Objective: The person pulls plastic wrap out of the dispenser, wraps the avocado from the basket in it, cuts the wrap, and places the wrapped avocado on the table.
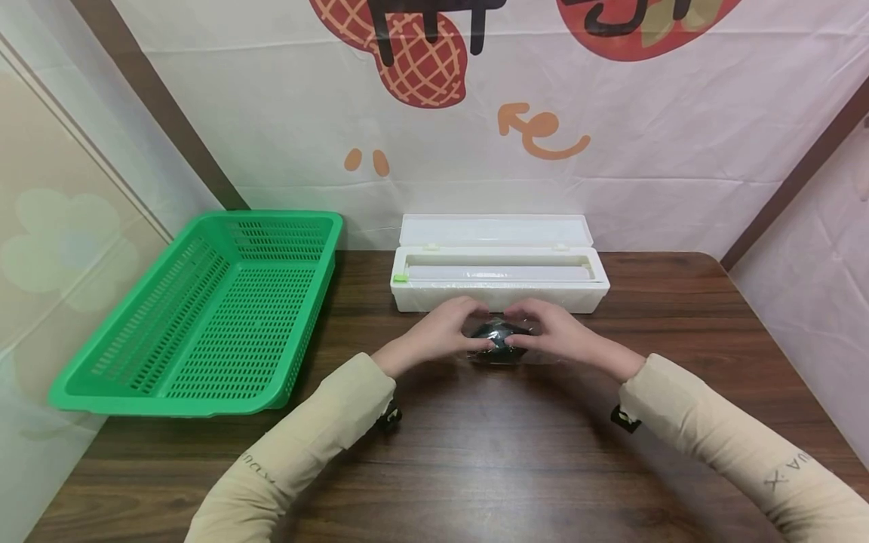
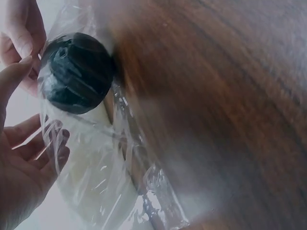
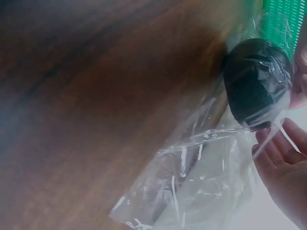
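Between the two hands, close to the tabletop, is a dark green rounded object (image 1: 498,341) covered in clear cling film. The left hand (image 1: 444,332) holds the film from the left and the right hand (image 1: 557,332) from the right, thumbs at the front and almost meeting over the object. In the left wrist view the object (image 2: 76,74) looks round and glossy, and loose cling film (image 2: 103,167) trails below it past the left fingers. It looks oblong in the right wrist view (image 3: 256,84), where a wide flap of film spreads beside the right fingers (image 3: 271,151).
Just behind the hands stands a white cling film dispenser (image 1: 498,300), its lid raised, a roll inside and a light green slider (image 1: 400,278) at its left end. A green plastic basket (image 1: 292,332) sits at the left. A printed fabric wall (image 1: 292,128) rises behind the wooden table (image 1: 502,452).
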Demonstrator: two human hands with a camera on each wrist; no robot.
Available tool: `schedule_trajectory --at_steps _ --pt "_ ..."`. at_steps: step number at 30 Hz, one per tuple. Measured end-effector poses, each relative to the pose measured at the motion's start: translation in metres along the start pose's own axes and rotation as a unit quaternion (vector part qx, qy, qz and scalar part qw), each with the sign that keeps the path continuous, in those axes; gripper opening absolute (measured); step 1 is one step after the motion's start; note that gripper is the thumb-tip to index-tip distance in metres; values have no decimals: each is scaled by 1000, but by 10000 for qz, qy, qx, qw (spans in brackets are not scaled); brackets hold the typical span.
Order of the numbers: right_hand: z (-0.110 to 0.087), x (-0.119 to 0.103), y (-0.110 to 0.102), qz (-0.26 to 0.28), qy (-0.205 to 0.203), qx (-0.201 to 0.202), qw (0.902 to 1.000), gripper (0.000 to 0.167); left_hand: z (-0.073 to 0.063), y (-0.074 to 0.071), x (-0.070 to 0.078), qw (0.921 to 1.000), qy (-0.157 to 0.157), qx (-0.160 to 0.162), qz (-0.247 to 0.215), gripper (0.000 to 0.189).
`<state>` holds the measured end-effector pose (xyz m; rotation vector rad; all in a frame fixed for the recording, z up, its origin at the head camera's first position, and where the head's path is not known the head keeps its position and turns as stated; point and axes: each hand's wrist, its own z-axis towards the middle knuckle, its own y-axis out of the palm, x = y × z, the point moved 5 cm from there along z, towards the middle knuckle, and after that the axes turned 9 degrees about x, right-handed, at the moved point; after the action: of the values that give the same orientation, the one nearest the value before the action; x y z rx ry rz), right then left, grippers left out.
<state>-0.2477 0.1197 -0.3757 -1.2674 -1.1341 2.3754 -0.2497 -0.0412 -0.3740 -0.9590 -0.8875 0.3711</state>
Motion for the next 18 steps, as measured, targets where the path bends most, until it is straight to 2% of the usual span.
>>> schedule_trajectory --at_steps 9,12,18 --pt "11 -5 -5 16 82 -157 9998 44 1 -16 -3 9997 3 243 -49 50" --pt "15 -9 -9 -145 50 -183 9997 44 0 -23 -4 9992 23 382 -153 49" --pt "25 -19 -13 -417 -261 -41 9988 41 -1 -38 -6 9958 185 892 -128 43"
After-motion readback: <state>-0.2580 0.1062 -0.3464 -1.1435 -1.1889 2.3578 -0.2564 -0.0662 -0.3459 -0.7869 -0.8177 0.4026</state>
